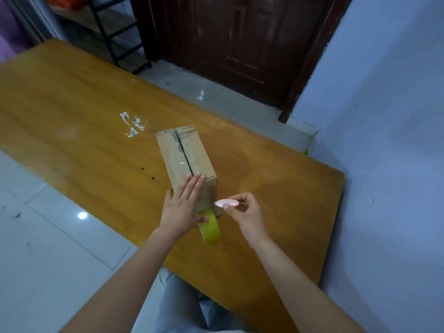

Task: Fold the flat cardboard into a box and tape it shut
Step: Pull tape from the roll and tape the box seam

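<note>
A brown cardboard box (185,155) stands folded on the wooden table (84,131), its top flaps meeting along a dark seam covered by clear tape. My left hand (183,203) lies flat on the box's near end, fingers together, pressing on the tape. A yellow-green tape roll (211,228) hangs from the tape at the near face, just under my left hand. My right hand (245,211) holds a small pink cutter (225,203) whose tip points at the box's near right edge.
White tape scraps (132,123) stick to the table behind the box. The table's right edge runs close to a blue wall (384,116). A dark wooden door (228,44) and a black shelf frame (113,32) stand beyond the table. Tiled floor lies to the left.
</note>
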Demonstrator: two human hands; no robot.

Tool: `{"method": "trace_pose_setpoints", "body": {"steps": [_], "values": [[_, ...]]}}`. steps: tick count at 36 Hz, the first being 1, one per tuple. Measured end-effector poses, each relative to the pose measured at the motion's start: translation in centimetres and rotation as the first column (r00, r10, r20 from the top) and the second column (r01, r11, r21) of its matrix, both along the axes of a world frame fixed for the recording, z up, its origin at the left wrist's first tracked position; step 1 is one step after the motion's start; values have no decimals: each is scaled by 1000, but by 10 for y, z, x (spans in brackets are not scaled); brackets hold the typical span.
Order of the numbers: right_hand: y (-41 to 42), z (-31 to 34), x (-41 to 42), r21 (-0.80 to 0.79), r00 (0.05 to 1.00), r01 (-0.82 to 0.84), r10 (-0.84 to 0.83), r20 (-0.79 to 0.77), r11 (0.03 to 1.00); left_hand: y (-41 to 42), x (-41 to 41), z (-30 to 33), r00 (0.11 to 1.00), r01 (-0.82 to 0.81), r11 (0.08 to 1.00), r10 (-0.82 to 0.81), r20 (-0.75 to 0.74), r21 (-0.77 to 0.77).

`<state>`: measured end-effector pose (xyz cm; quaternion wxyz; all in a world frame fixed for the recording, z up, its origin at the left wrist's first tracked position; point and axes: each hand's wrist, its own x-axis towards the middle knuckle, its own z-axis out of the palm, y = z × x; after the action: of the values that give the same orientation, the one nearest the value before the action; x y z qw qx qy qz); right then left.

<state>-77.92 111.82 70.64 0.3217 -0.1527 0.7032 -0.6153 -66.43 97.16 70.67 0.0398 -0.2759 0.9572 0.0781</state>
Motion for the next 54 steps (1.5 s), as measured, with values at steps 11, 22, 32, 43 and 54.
{"method": "trace_pose_setpoints", "body": {"steps": [11, 22, 32, 43, 54], "values": [[-27, -1, 16, 57, 996, -53, 57, -71, 997, 0, 0, 1, 1000, -4, 999, 4, -4, 32], [-32, 0, 22, 130, 980, -66, 89, -180, 989, 0, 1, 0, 1000, 1, 1000, 0, -17, 23], [-34, 0, 24, 154, 974, -30, 63, -217, 988, 0, 1, -1, 1000, 3, 1000, -3, -25, 2], [-37, -4, 28, 153, 962, -2, 44, -270, 988, 0, 1, 0, 1000, 5, 1000, -4, -31, 12], [-36, -7, 28, 150, 967, 23, 16, -254, 988, 0, 0, -1, 999, -5, 1000, 6, -33, 26]]}}
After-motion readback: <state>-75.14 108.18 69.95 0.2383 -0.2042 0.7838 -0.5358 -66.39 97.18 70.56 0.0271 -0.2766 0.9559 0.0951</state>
